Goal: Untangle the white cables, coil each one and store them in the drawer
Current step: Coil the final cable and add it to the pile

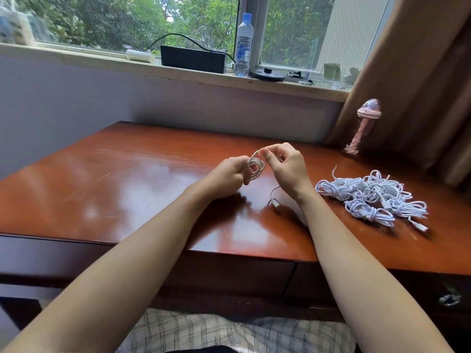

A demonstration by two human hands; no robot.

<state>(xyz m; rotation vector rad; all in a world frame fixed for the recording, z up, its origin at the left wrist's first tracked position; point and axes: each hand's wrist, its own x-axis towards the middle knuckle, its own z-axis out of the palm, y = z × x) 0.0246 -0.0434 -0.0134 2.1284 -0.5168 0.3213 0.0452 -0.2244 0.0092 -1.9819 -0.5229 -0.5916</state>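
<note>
My left hand (230, 171) is curled round the half-made coil (254, 167), holding its loops just above the desk (127, 187). My right hand (285, 166) pinches the next turn of the same white cable between thumb and forefinger at the top of the coil. The free tail with its plug (275, 203) trails on the wood below my right wrist.

The weak point, I judge, is my left-hand hold: if it slackens as I lay this turn, the loops spring apart (the cable looks stiff and springy). The tail could also catch under my wrist, or drag into the pile of cables (369, 197) near my right forearm and tangle with it. The drawer (428, 289) below looks closed.
</note>
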